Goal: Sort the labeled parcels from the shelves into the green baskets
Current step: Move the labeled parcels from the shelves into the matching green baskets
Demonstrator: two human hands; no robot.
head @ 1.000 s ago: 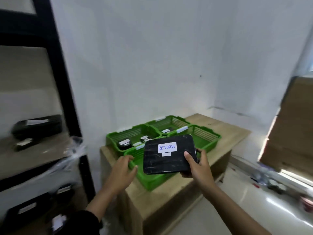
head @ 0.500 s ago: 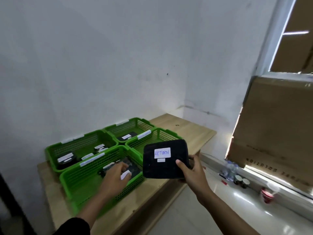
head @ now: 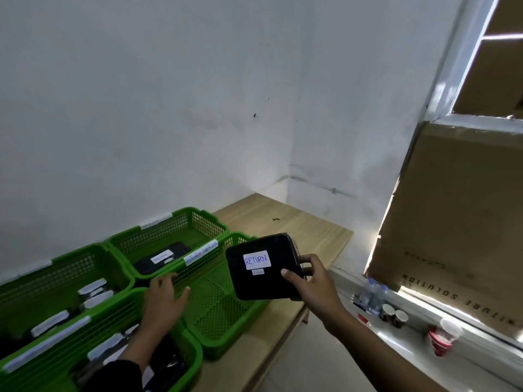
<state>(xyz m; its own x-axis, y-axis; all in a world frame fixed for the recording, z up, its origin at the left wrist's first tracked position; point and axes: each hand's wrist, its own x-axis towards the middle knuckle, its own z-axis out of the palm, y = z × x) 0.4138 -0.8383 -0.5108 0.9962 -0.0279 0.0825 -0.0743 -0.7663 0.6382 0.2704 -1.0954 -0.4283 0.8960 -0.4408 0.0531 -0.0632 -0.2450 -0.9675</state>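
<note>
Parcel [head: 264,268] marked RETURN looks light, stiff, slick-wrapped; I note right hand [head: 314,281] pinching its edge, left hand [head: 165,299] relaxed over basket [head: 226,335].

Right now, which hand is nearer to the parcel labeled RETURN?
Right. The right hand grips the RETURN parcel at its right edge; the left hand is apart from it, at the green basket.

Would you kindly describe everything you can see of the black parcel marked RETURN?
The black parcel is a flat, rounded-corner rectangle wrapped in what looks like glossy dark plastic. A white label with RETURN handwritten in blue sits on its upper face, with a smaller pale tag just below. It is tilted, face toward the camera, held in the air above the right-hand green basket. The right hand grips its right edge, thumb on the face, fingers curled behind. The left hand does not touch it.
</note>
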